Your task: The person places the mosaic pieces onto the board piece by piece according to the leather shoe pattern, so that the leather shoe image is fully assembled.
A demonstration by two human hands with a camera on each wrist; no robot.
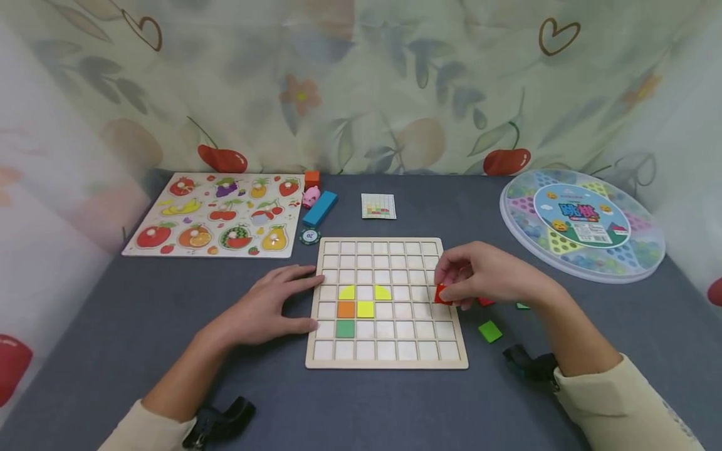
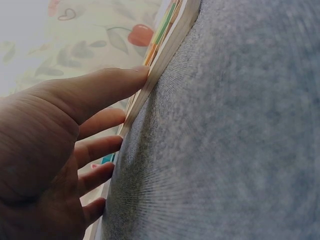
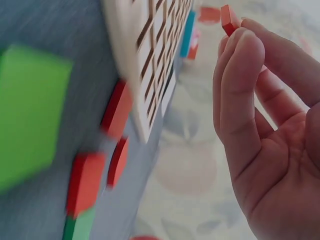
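My right hand pinches a red square tile between thumb and fingertips, over the right edge of a wooden grid board. In the right wrist view that red tile stands out from the fingertips. My left hand rests against the board's left edge, thumb and fingers spread straight; in the left wrist view the thumb touches the rim. Lying in the grid are two yellow quarter-round tiles, an orange square, a yellow square and a green square.
Right of the board lie a light green tile and several red and green pieces, partly hidden by the right hand. Behind stand a small pattern card, a blue block, a poker chip, a fruit puzzle and a round game box.
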